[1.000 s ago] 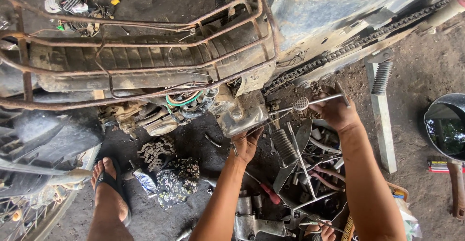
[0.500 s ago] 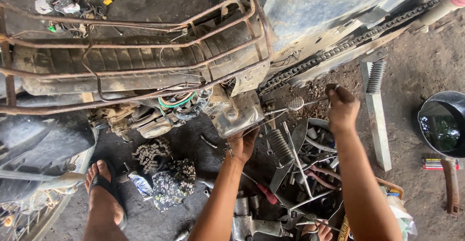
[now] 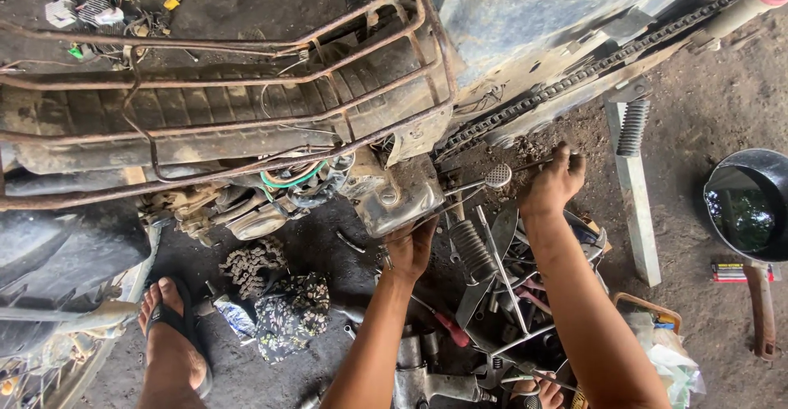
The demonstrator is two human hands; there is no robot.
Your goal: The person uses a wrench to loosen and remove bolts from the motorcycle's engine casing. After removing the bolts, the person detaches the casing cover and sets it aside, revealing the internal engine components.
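One foot (image 3: 168,339) in a sandal, bottom left. One loose chain heap (image 3: 254,263) beside one patterned rag (image 3: 291,310). Left hand (image 3: 410,247) pressed under the engine cover (image 3: 394,204), fingers curled on its lower edge. Right hand (image 3: 554,183) closed around one thin rod (image 3: 538,163) just below the drive chain (image 3: 574,80). Hands apart. Two coil springs (image 3: 634,127). One black pan (image 3: 751,204), far right.

Rust-brown frame tubes (image 3: 246,48) are showing; green and orange wires (image 3: 291,175) at nine o'clock of the silver engine cover (image 3: 398,204); floral black rag (image 3: 291,310); red-handled screwdriver (image 3: 451,327).
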